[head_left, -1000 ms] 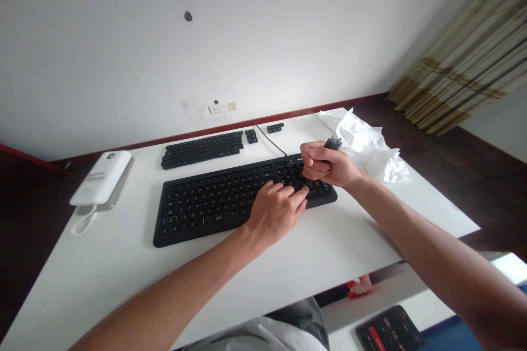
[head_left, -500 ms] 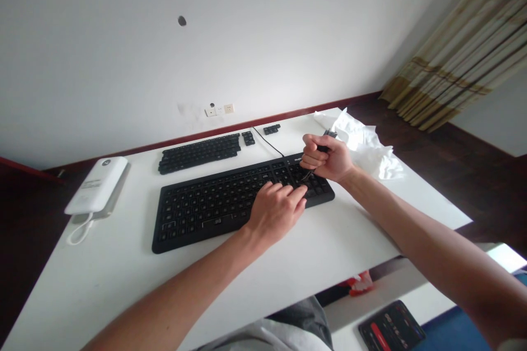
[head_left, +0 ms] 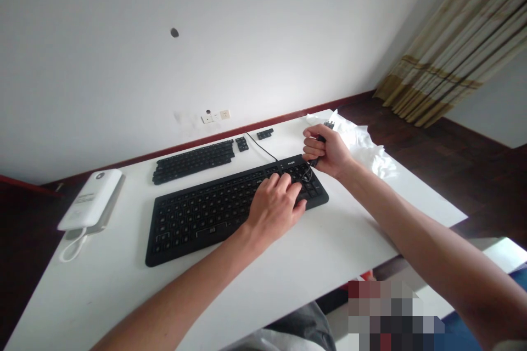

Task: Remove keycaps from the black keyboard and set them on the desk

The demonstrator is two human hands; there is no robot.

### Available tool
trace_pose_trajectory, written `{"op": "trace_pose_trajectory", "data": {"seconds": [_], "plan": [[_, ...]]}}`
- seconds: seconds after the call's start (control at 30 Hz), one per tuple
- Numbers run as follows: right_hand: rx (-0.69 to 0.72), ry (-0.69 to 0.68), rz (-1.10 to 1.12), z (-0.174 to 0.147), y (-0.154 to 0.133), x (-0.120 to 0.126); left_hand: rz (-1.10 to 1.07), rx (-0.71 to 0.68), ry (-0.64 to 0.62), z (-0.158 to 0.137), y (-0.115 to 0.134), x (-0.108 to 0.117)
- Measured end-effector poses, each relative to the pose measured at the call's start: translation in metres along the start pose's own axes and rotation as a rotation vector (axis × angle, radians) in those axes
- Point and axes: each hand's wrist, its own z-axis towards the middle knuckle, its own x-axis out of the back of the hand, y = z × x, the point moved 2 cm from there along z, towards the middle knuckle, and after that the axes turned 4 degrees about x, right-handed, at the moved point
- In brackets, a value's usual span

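A black keyboard (head_left: 197,205) lies on the white table, most of its keycaps off so that the bare switches show. My left hand (head_left: 275,200) rests over its right part, fingers bent but apart, holding nothing that I can see. My right hand (head_left: 327,151) is wrapped round the dark handle of a wire keycap puller (head_left: 307,174). The puller's thin wires point down at the number pad, close to my left fingertips. Whether the wires grip a keycap is too small to tell. Behind the keyboard lie removed keycaps (head_left: 195,160), set out in rows.
Two smaller keycap groups sit farther back, one a block (head_left: 242,144), the other a short strip (head_left: 264,134). A keyboard cable (head_left: 263,149) runs between them. White crumpled plastic (head_left: 362,145) lies at the right, a white power bank (head_left: 90,197) with a looped strap at the left.
My left fingers have drawn back from the puller's tip and now bend over the keys. My right hand has tilted, with the puller's wires standing out more. The view has shifted slightly.
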Motion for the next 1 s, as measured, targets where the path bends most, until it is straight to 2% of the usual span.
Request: {"op": "trace_pose_trajectory", "data": {"seconds": [0.23,0.53,0.7,1.0], "plan": [[0.011,-0.033,-0.019,-0.003,0.007,-0.005,-0.006,0.051,0.035,-0.001,-0.003,-0.004],[0.079,0.02,-0.002,-0.002,-0.002,-0.002,-0.019,0.055,0.032,-0.002,-0.005,-0.005],[0.056,0.025,0.004,-0.004,0.003,-0.006,-0.074,0.066,0.032,-0.002,-0.002,-0.008],[0.046,0.115,-0.032,-0.006,0.017,-0.008,-0.229,0.09,-0.017,0.006,-0.007,-0.014]]}}
